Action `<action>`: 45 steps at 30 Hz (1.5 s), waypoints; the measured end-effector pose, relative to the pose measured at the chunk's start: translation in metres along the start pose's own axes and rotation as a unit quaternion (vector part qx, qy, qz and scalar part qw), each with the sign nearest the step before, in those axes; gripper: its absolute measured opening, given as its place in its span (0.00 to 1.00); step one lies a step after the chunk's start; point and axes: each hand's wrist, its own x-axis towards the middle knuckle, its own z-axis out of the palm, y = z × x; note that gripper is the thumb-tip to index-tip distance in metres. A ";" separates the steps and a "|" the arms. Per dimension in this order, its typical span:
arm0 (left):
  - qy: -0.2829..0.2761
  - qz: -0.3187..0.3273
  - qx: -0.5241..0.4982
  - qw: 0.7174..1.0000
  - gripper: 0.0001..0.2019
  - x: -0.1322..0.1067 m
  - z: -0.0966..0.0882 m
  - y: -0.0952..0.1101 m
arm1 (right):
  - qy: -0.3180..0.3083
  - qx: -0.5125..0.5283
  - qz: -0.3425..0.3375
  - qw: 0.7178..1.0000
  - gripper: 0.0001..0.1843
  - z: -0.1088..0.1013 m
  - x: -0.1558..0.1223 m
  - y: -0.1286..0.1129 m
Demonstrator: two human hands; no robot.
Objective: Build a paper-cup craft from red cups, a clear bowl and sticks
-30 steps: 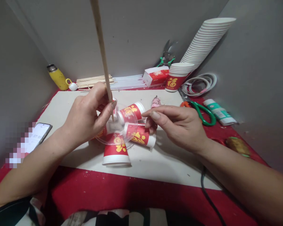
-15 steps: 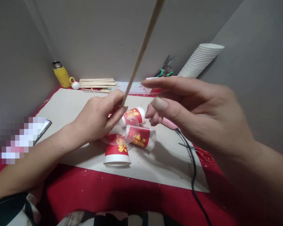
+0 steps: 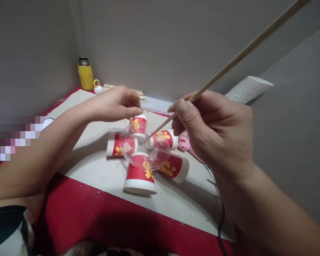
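The right hand (image 3: 213, 128) pinches a slender wooden stick (image 3: 229, 67), lower end at a round, clear plastic disc (image 3: 144, 147) between the hands. Tapered paper cups (image 3: 141, 174), red with gold 福 characters, radiate there. The left hand (image 3: 122, 103), curled, nears the farthest cup (image 3: 137, 124); its grip is unclear.

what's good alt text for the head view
A right hand holds a wooden stick, its lower tip pointing at a clear plastic disc over five red-and-white paper cups lying in a ring. The left hand is near the farthest cup.
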 end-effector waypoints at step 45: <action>-0.126 -0.092 0.094 0.983 0.46 0.013 0.035 -0.008 | -0.073 -0.066 -0.039 0.994 0.10 0.001 -0.009 0.026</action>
